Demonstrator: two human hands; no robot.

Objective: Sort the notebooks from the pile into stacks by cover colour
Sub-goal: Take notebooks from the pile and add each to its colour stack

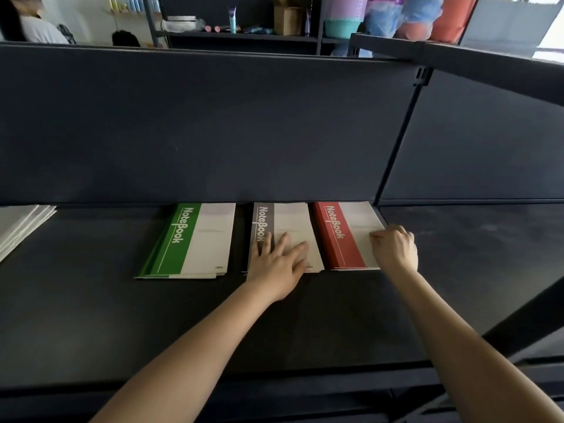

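Note:
Three stacks of notebooks lie side by side at the back of a dark shelf. The green stack [189,242] is on the left, the grey stack [290,221] in the middle, the red stack [341,236] on the right. My left hand [279,262] lies flat, fingers spread, on the near part of the grey stack. My right hand [395,247] rests with curled fingers on the right edge of the red stack, pinching or pressing its top cover.
A fanned pile of white sheets or books [21,224] lies at the shelf's far left edge. A dark back panel [213,126] rises right behind the stacks, with a metal upright [396,148] to the right. Another person [30,22] is at the top left, beyond the panel.

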